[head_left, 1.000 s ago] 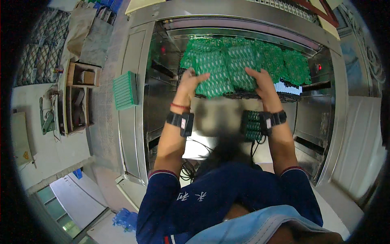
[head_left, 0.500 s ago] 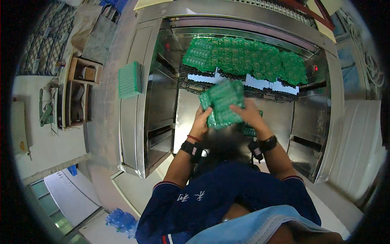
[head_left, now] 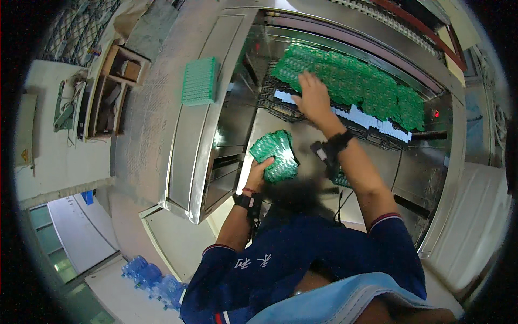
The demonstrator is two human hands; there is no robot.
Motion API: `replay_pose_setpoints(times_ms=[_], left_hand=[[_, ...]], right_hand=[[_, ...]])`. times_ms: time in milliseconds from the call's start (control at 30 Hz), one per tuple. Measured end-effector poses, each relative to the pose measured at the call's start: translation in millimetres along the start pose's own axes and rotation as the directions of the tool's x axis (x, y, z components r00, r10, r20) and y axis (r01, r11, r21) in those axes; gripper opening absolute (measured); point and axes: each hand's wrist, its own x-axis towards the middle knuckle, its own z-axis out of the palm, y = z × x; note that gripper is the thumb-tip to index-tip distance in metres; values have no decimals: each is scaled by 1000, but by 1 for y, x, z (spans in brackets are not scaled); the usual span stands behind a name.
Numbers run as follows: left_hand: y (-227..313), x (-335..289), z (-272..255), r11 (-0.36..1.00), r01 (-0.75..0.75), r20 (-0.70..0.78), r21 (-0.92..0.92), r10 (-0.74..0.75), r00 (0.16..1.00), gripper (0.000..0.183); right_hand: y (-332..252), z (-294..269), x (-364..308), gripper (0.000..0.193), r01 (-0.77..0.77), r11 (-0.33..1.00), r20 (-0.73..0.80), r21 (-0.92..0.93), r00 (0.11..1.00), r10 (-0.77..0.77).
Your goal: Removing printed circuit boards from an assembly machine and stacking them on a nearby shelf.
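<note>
In my left hand (head_left: 259, 171) is a fanned stack of green circuit boards (head_left: 277, 153), gripped at its lower left edge with the thumb on top. My right hand (head_left: 314, 100) stretches forward to the left part of a long row of green circuit boards (head_left: 356, 81). Its fingers are extended and the thumb stands apart; no board shows in it. Whether the fingertips touch the row cannot be made out. Below the row runs a black rack (head_left: 372, 134) with pale strips. Another bit of green board (head_left: 341, 178) shows partly behind my right wrist strap.
A metal-walled machine bay (head_left: 216, 146) surrounds the work, its raised side walls left and right. On the left ledge lies a green ridged block (head_left: 199, 81). Wooden cubbies (head_left: 116, 89) stand farther left. Blue plastic bottles (head_left: 151, 281) sit at the lower left.
My right hand has let go of the boards and moved forward to the row. My left hand now holds the stack alone, fanned out, lower and to the left. The view has tilted.
</note>
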Motion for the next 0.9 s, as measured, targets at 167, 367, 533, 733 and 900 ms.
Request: replay_pose_setpoints(times_ms=[167, 367, 533, 733, 900], left_hand=[[-11, 4, -20, 999, 6, -15, -38, -6, 1000, 43], [-25, 18, -32, 990, -40, -65, -134, 31, 997, 42], [-20, 21, -30, 953, 92, -1, -289, -96, 995, 45], [-14, 29, -11, 999, -27, -39, -21, 26, 999, 44], [-15, 35, 7, 986, -49, 71, 162, 38, 997, 52]], right_hand=[[17, 27, 22, 47, 109, 981, 81, -161, 992, -97], [12, 7, -16, 26, 317, 933, -137, -168, 930, -341], [-20, -1, -113, 26, 554, 832, 12, -40, 833, -554], [-19, 0, -155, 53, 173, 851, 228, 496, 919, -321], [3, 31, -156, 83, -502, 374, 535, 780, 844, 17]])
